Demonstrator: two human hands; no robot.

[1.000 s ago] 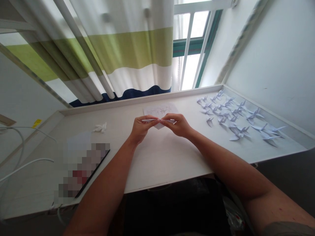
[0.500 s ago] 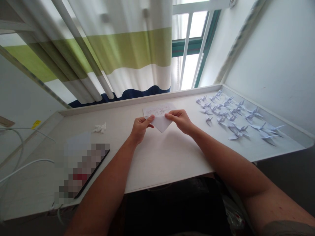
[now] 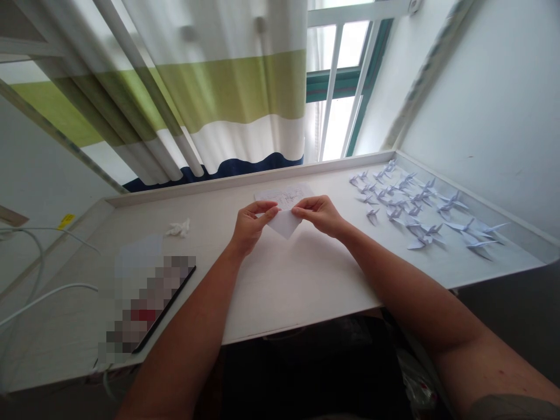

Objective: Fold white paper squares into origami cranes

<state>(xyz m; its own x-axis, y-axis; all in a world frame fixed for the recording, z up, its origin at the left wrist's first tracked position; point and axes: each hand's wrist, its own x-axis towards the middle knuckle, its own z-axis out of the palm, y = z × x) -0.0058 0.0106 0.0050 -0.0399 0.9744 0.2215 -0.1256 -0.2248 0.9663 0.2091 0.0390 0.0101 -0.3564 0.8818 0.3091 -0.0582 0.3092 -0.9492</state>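
Note:
Between my two hands is a piece of folded white paper point(image 3: 286, 225), its pointed corner hanging toward me. My left hand point(image 3: 254, 226) pinches its left edge between thumb and index finger. On the opposite side, my right hand point(image 3: 318, 214) grips the top right part, thumb and fingers closed on it. Just behind the fingers lies a printed sheet point(image 3: 289, 193) with fine dark marks on the white desk point(image 3: 301, 291); the hands cover its near part.
Several folded paper cranes point(image 3: 415, 204) stand at the desk's right side. A crumpled white tissue point(image 3: 178, 228) lies on the left, near a blurred dark-edged flat object point(image 3: 153, 303) and white cables point(image 3: 48, 297). A raised rim point(image 3: 245, 180) runs along the back, below the curtain point(image 3: 245, 87).
My left hand's fingers have shifted slightly right along the paper's top edge, closer to my right hand. Its index finger now lies higher, over the edge. The cranes have not moved.

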